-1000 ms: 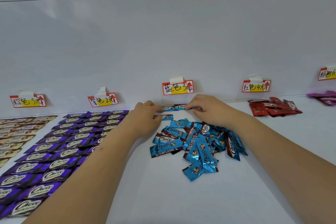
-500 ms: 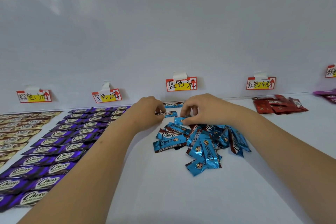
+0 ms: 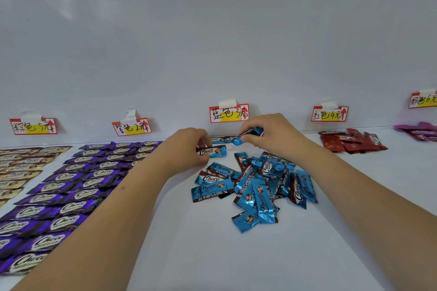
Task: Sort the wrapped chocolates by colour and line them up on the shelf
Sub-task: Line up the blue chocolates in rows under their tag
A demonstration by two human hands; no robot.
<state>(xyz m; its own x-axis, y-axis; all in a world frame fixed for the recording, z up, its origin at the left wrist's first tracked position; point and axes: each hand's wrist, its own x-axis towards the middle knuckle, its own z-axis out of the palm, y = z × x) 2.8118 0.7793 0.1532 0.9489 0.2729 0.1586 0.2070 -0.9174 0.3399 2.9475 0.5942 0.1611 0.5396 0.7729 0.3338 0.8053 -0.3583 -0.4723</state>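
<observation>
A loose pile of blue wrapped chocolates lies on the white shelf in front of the blue price label. Two blue chocolates lie in a row against the back wall. My left hand rests its curled fingers on a third blue chocolate just in front of that row. My right hand pinches a blue chocolate lifted off the pile, just above the row's right end.
Purple chocolates lie in neat rows at the left, with gold ones beyond them. A heap of red chocolates sits under the red label. Pink ones lie at the far right edge.
My right hand picked a blue chocolate out of the pile's far edge and raised it toward the back row. My left hand stayed on the chocolate near the wall.
</observation>
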